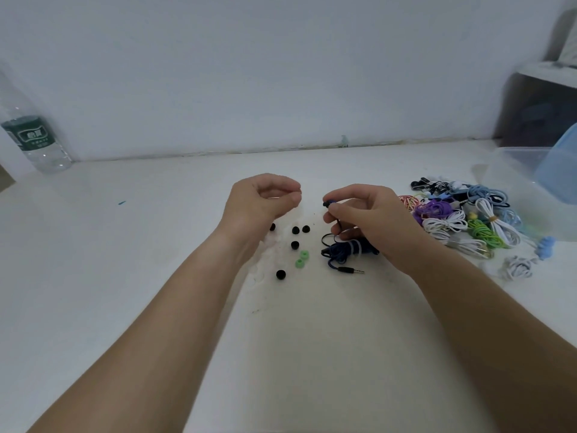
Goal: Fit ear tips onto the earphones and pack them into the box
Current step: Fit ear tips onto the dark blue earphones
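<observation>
My right hand (368,214) pinches the earbud (328,204) of a dark blue earphone, whose bundled cable (349,249) and jack plug (351,270) lie on the white table below it. My left hand (263,200) hovers just left of it with thumb and forefinger curled together; nothing is visible between them. Several black ear tips (295,230) and two green ear tips (301,258) lie loose on the table between my hands. A clear plastic box (512,170) stands at the far right.
A heap of coiled earphones (462,217) in white, purple, green and blue lies right of my right hand. A blue lid (559,170) leans in the box. A water bottle (31,135) stands at the back left against the wall.
</observation>
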`<control>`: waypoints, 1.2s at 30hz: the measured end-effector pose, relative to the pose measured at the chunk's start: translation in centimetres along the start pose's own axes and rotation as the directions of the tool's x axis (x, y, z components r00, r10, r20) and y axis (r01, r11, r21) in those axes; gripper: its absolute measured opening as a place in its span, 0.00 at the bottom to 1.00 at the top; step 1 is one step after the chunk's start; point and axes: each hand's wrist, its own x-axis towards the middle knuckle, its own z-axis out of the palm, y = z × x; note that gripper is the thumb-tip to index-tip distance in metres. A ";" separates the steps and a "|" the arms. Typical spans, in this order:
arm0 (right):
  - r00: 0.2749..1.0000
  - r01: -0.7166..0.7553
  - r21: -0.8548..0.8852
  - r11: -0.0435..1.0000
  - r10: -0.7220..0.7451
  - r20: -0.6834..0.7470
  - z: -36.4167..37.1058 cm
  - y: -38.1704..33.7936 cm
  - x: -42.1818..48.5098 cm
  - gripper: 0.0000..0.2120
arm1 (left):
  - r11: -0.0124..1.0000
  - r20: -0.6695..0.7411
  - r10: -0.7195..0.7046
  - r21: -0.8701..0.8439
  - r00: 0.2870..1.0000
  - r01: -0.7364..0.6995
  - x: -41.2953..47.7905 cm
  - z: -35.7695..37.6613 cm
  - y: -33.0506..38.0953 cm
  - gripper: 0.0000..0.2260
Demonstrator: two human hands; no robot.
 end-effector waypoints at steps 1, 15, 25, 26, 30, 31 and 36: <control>1.000 0.013 -0.007 1.000 -0.013 0.004 -0.1 0.0 0.0 0.06 | 0.997 0.037 -0.035 -0.075 0.999 0.037 -0.2 0.2 0.1 0.06; 0.998 0.061 -0.003 0.998 -0.061 -0.027 -0.4 0.0 0.1 0.05 | 0.950 0.200 -0.132 -0.256 0.971 0.181 -1.1 1.4 0.5 0.08; 0.996 0.087 -0.034 0.996 -0.088 -0.032 -0.5 -0.1 0.0 0.05 | 0.955 0.224 -0.109 -0.245 0.968 0.165 -1.1 1.5 0.4 0.06; 0.996 0.087 -0.037 0.996 -0.088 -0.031 -0.5 -0.2 0.0 0.05 | 0.957 0.215 -0.116 -0.239 0.970 0.167 -1.1 1.6 0.4 0.06; 0.995 0.088 -0.039 0.995 -0.090 -0.040 -0.4 -0.1 0.0 0.05 | 0.954 0.205 -0.132 -0.240 0.970 0.180 -1.2 1.5 0.4 0.05; 0.995 0.088 -0.038 0.995 -0.089 -0.041 -0.4 -0.2 0.0 0.05 | 0.954 0.205 -0.131 -0.240 0.970 0.180 -1.2 1.5 0.4 0.06; 0.995 0.089 -0.027 0.996 -0.090 -0.035 -0.4 -0.3 -0.1 0.05 | 0.955 0.199 -0.127 -0.238 0.972 0.174 -1.2 1.6 0.5 0.06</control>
